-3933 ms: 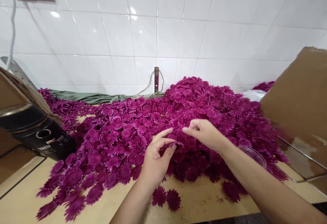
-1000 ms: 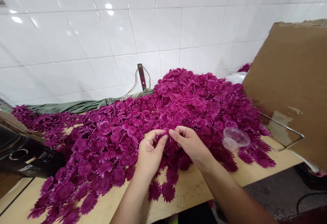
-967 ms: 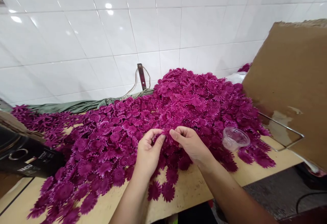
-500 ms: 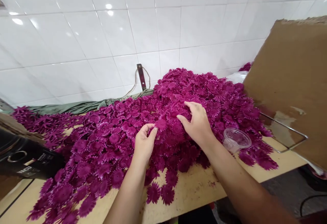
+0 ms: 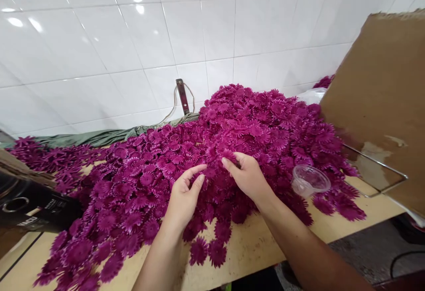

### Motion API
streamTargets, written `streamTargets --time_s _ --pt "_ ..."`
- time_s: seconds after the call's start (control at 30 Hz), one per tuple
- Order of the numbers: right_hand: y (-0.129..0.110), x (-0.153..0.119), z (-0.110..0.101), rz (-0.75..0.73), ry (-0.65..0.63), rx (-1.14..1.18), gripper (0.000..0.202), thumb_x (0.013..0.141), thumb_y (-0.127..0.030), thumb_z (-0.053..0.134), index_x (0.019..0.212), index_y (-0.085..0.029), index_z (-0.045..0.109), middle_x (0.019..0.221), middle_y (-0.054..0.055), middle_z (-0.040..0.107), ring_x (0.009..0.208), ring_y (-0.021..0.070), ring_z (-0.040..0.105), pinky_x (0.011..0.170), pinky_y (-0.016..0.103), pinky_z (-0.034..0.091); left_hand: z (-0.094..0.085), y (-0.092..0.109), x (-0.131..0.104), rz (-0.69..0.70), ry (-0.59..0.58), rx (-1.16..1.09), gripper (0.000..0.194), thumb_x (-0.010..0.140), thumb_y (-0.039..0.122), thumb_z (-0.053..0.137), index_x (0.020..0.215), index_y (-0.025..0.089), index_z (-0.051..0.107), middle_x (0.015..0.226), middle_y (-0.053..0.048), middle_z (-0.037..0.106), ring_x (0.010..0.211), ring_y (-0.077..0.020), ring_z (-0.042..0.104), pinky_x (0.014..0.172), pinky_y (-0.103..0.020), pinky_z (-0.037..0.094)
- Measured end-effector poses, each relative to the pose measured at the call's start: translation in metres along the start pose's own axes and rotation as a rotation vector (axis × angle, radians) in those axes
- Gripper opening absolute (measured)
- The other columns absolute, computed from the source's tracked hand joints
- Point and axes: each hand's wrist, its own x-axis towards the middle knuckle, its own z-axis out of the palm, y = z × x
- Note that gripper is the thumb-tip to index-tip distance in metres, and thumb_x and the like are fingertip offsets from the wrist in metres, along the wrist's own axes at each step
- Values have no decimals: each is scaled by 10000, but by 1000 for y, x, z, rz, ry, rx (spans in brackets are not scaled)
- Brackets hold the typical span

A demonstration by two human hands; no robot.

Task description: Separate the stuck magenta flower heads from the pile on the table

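Note:
A big heap of magenta artificial flower heads with fringed petals covers most of the table. My right hand pinches one flower head between thumb and fingertips, low over the middle of the heap. Just left of it, my left hand has its thumb and forefinger apart, with no flower visible between them. The other fingers of that hand are curled and partly hidden. Right of my right forearm, a clear plastic cup sits tilted against the flowers.
A black container stands at the left. At the right are a large cardboard sheet and a metal wire frame. Green cloth lies along the tiled wall, near a small dark upright bar. Bare wooden tabletop shows in front.
My right hand has come down and left, drawing a flower head off the heap. My left thumb and forefinger have parted, and the flower that was at their tips is no longer between them.

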Motion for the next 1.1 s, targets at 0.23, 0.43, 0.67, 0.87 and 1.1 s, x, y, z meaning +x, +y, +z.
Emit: streamTargets --time_s 0.23,0.43,0.67,0.87,1.1 --pt "-2 -8 1 -71 -67 -121 272 787 -415 456 626 -206 395 595 -17 456 548 122 402 542 257 325 11 5 3 -10 78 -20 189 592 328 665 557 164 579 479 53 523 474 -83 434 512 -206 372" --pt "1 -9 3 -68 -109 29 226 807 -330 441 638 -187 489 579 -20 463 551 116 392 546 248 328 18 0 6 -47 47 -88 337 652 432 616 503 188 436 405 95 363 372 -54 287 390 -185 270" --pt "2 -13 0 2 -276 158 293 761 -406 508 584 -174 479 554 -44 361 529 91 327 514 236 272 14 11 6 52 -139 -68 146 643 276 678 737 166 657 692 12 621 665 -103 533 662 -199 412" --pt "1 -12 3 100 -428 492 462 701 -597 502 533 -203 328 508 -80 235 465 62 206 442 219 196 18 4 14 -44 -72 -285 291 556 374 738 538 154 550 474 71 490 446 -50 408 471 -173 340" --pt "9 0 -23 -10 -32 104 341 753 -493 490 592 -208 394 582 -31 384 532 109 372 528 263 353 8 -6 31 -142 111 -300 360 511 441 741 617 152 555 471 79 515 404 -45 425 454 -172 357"
